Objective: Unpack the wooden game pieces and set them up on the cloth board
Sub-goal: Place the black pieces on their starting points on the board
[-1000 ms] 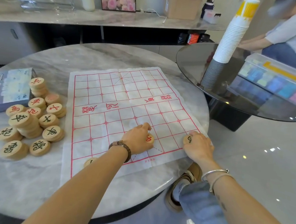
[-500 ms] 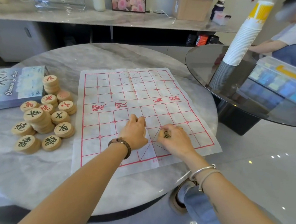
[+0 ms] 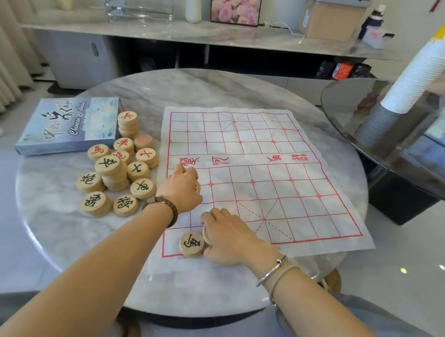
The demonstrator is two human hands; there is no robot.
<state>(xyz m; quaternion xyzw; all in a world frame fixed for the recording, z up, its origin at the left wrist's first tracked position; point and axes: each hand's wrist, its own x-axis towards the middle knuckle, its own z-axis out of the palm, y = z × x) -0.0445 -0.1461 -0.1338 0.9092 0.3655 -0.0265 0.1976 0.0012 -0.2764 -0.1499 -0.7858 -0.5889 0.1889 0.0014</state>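
Wooden pieces (image 3: 192, 243) line up from cloth board's (image 3: 280, 201) near-left corner: right hand (image 3: 232, 241) pinches one, left hand (image 3: 182, 190) cups another.

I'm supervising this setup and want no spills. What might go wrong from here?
1. The left hand, gripping a round wooden piece, works right beside the stacked wooden discs; its wrist might topple them across the grey marble table.
2. The thin white cloth board with red grid lies creased; the right hand, pinching a second wooden disc beside the black-marked disc, might drag the cloth and shift that disc.
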